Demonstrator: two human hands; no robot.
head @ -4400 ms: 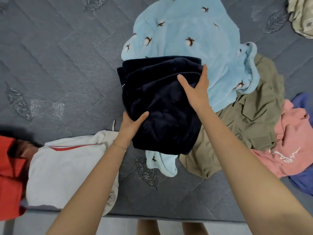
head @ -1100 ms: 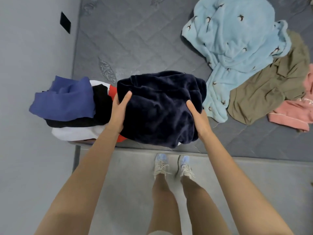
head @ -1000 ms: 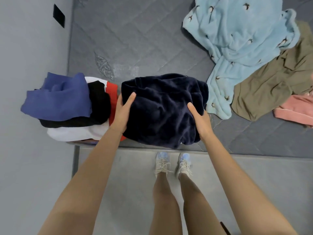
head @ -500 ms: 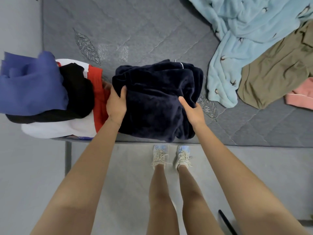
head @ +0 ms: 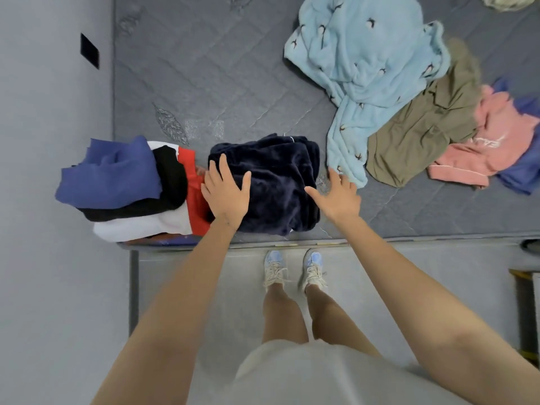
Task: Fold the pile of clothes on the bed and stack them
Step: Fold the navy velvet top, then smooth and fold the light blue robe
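Observation:
A folded dark navy fleece garment [head: 277, 182] lies on the grey mattress [head: 233, 68] near its front edge. My left hand [head: 226, 190] rests flat on the garment's left side, fingers straight. My right hand [head: 336, 194] hovers open just off its right edge, holding nothing. To the left sits a stack of folded clothes [head: 125, 185]: blue on top, then black, white and red. Unfolded at the right lie a light blue fleece with bird prints [head: 365, 68], an olive garment [head: 418, 135], a pink garment [head: 491, 141] and a blue one [head: 523, 168].
A grey wall with a black plate [head: 89, 51] runs along the left. The mattress front edge [head: 380, 238] meets the grey floor where my feet [head: 295, 267] stand. A pale cloth [head: 508, 1] shows at the top right corner.
Both hands carried the navy garment left to beside the stack and set it down. Now both have let go; the left lies flat on it and the right has drawn away.

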